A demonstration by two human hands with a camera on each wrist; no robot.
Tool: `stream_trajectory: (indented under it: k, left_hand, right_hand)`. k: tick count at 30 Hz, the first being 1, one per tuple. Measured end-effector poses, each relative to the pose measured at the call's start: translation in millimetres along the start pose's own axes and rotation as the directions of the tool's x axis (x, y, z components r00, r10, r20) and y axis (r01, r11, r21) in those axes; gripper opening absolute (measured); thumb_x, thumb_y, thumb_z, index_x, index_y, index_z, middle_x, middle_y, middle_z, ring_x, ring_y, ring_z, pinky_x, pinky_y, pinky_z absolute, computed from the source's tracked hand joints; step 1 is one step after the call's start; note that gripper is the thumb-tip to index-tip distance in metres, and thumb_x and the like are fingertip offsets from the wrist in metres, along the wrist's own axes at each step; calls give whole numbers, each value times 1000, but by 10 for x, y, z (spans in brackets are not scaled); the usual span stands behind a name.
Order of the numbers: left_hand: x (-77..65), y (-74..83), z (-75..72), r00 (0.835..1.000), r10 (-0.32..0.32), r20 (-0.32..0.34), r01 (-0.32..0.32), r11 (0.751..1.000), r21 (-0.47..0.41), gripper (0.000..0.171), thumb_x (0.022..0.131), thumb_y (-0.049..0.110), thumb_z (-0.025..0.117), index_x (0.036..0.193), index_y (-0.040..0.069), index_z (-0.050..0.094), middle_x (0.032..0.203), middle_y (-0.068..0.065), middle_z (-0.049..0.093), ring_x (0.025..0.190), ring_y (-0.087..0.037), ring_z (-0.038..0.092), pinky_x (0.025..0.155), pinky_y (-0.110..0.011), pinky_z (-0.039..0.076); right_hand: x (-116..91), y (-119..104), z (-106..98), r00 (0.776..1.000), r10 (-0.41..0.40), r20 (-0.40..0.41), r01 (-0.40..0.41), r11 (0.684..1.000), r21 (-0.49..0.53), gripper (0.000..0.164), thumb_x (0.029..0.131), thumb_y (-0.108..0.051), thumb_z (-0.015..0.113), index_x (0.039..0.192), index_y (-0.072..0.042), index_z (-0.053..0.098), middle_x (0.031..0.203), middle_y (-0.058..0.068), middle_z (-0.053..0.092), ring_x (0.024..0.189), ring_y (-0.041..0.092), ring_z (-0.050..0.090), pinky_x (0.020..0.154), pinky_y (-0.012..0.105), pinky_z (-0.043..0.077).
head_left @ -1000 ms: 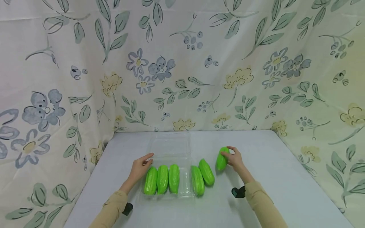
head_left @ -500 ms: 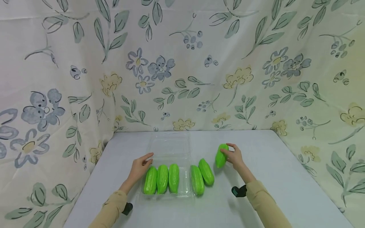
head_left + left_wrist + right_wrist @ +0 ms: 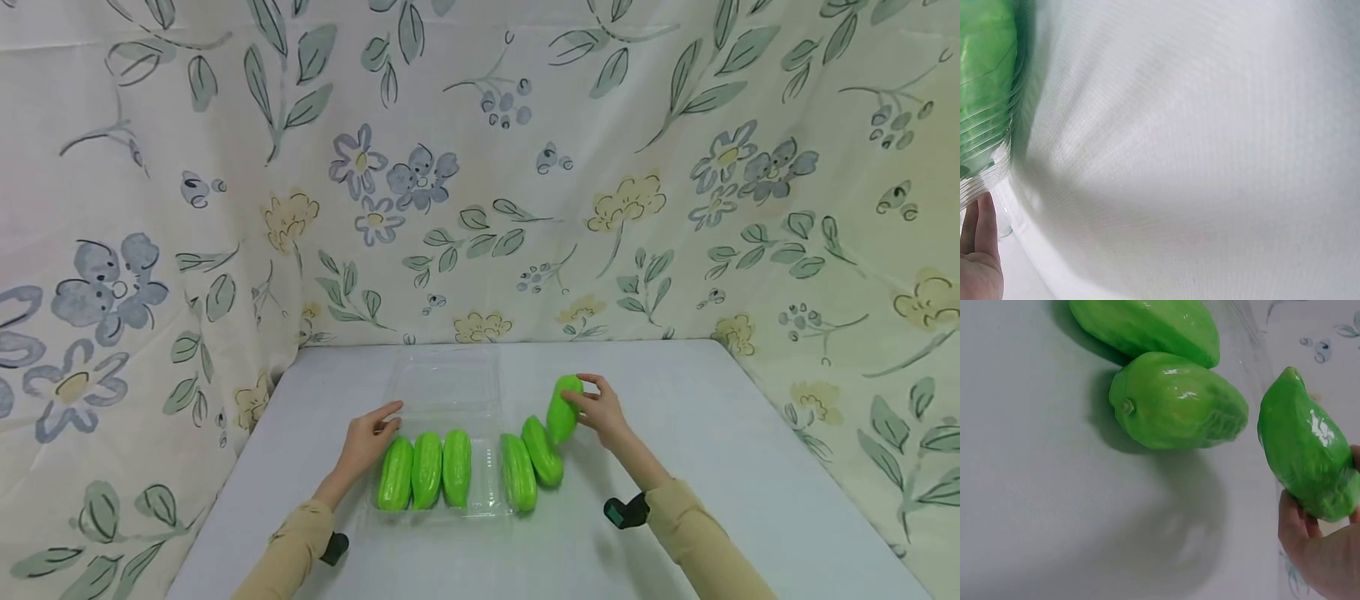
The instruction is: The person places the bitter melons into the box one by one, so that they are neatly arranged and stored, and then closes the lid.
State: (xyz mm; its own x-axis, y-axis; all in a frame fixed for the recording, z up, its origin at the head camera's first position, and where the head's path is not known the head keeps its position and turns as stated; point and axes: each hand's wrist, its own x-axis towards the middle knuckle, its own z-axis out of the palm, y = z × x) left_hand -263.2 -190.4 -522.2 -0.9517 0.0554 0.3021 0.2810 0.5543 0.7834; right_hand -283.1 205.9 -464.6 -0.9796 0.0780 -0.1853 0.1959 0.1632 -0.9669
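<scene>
In the head view my right hand point(image 3: 604, 413) pinches a long green papaya point(image 3: 561, 412) above the table, beside two others. The right wrist view shows this papaya point(image 3: 1302, 450) upright between fingers and thumb, with its narrow tip upward. My left hand point(image 3: 364, 440) touches the upper left corner of a clear plastic clamshell box point(image 3: 487, 477), its fingers fairly straight. The left wrist view has the fingers point(image 3: 986, 228) against the box's ribbed wall, with a green papaya point(image 3: 985, 75) behind it. Three papayas point(image 3: 427, 471) lie side by side in the box's left part.
Right of the box lie two loose papayas, one point(image 3: 519, 473) along its right wall and another point(image 3: 543, 452) leaning beside it. The box's lid point(image 3: 446, 379) lies folded back. Floral cloth point(image 3: 480, 167) hangs behind the white table point(image 3: 675, 400).
My right hand has lifted the papaya off the table and carried it left, closer to the two loose ones. The left hand has stayed at the box corner.
</scene>
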Motion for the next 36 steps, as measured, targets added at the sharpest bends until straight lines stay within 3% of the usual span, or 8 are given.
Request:
stream_trajectory:
  k: [18,24,36]
  left_hand:
    - [0,-11,-10,1000,14,1,-14,1000,1,33,91,7,62,125,3,62,129,-16,60,94,-30,70,63,-16,50]
    - [1,0,-10,1000,16,2,-16,1000,-4,34,91,6,62,124,3,62,128,-17,60,93,-30,70,63,-17,51]
    - [2,-5,5,1000,4,1,-4,1000,4,34,91,7,62,125,4,62,128,-16,60,96,-30,70,73,-29,57]
  right_hand:
    - [-198,-47,225,996,-47,76,44,998,36,55,91,-19,64,136,-5,37,113,16,54,86,9,58,75,29,55]
    - [-277,-57,307,991,-87,107,84,996,33,52,89,-17,66,133,-3,40,110,19,57,83,10,60,76,31,56]
    - [-372,-46,469,988,-80,130,75,996,44,48,89,-18,66,130,-7,43,113,20,57,89,15,61,78,35,56]
